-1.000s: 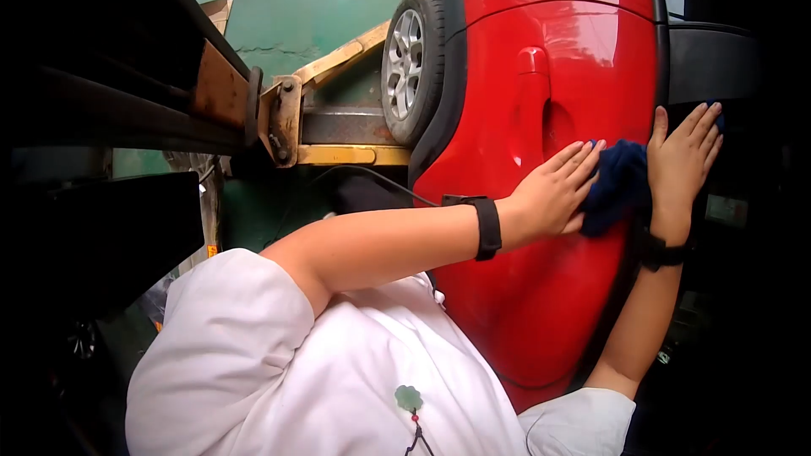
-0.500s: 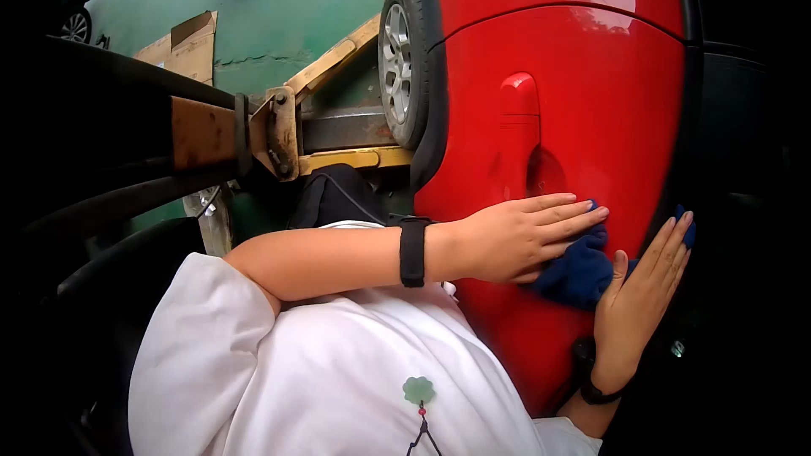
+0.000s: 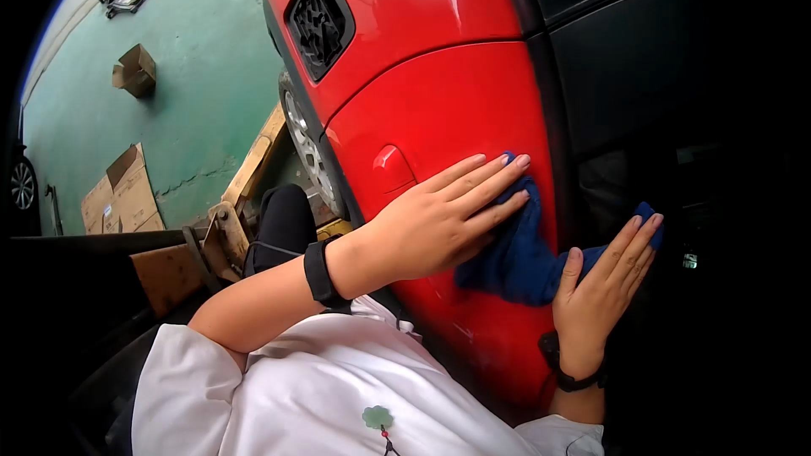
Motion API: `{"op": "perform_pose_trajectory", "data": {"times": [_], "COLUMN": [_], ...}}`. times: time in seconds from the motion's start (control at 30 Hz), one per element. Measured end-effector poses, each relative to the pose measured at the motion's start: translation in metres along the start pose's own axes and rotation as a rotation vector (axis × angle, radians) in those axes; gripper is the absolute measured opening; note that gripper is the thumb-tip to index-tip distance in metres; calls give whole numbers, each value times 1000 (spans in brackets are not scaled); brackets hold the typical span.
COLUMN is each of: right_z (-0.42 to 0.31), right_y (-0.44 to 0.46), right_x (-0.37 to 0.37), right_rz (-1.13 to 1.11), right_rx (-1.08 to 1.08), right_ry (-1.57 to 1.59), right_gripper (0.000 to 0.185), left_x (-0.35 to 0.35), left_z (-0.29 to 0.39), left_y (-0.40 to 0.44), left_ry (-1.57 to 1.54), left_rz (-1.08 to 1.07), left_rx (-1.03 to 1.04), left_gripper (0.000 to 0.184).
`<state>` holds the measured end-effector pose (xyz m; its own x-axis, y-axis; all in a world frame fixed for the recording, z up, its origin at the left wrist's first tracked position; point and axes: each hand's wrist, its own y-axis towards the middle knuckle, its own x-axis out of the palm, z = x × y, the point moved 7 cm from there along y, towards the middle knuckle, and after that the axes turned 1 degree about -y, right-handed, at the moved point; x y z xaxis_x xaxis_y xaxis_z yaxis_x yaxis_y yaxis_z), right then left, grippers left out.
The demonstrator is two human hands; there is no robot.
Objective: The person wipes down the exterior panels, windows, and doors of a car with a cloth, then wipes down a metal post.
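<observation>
A dark blue cloth (image 3: pixel 515 257) lies bunched on the red car door (image 3: pixel 456 101). My left hand (image 3: pixel 435 219) presses flat on the cloth's left side, its fingers stretched out and slightly apart; its thumb is hidden. My right hand (image 3: pixel 596 295) rests on the cloth's other end near the black window area, fingers straight and thumb apart. Some cloth pokes out beyond its fingertips. Part of the red door handle (image 3: pixel 393 169) shows above my left wrist; the rest is covered by my hand and forearm.
The rear wheel (image 3: pixel 308 143) stands beside a yellow lift arm (image 3: pixel 253 160). An open tail-light recess (image 3: pixel 321 24) is in the red body. Flattened cardboard (image 3: pixel 125 196) and a cardboard box (image 3: pixel 135 71) lie on the green floor (image 3: pixel 198 59). Dark window glass (image 3: pixel 642 67) borders the door.
The view has swung, so the car and both hands appear farther left. Both hands remain on the cloth, and my left hand now covers more of the door handle.
</observation>
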<state>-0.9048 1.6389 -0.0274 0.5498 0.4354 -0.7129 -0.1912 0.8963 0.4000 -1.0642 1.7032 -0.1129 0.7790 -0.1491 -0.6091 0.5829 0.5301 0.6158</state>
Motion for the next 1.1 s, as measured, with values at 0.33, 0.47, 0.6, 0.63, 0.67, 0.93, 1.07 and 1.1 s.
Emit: {"op": "perform_pose_trajectory", "data": {"times": [0.33,0.47,0.6,0.63,0.67,0.93,1.07,1.1], "right_z": [94,141,180,167,151,107,116,116], "right_y": [105,184,260,280,298,309,283,283], "right_x": [-88,-133,-142,-141,-140,-136,-141,-141], "right_rz": [292,386,450,476,499,395,263,252], "right_rx": [319,318,380,351,325,58,121,147], "right_ry": [-188,-231,-273,-309,-345,-123,-163,-157], "right_gripper": [70,66,73,73,74,70,65,65], "left_x": [-63,-82,-106,-110,-113,-102,-127,-140], "left_z": [-31,-40,-33,-36,-38,-39,-81,-94], "left_y": [106,125,147,151,154,143,152,158], "left_ry": [-62,-51,-92,-99,-107,-141,-93,-70], "left_rz": [-26,33,56,61,63,13,166,210], "left_rx": [164,164,178,171,164,197,105,62], "left_gripper": [66,66,68,68,69,71,73,72]}}
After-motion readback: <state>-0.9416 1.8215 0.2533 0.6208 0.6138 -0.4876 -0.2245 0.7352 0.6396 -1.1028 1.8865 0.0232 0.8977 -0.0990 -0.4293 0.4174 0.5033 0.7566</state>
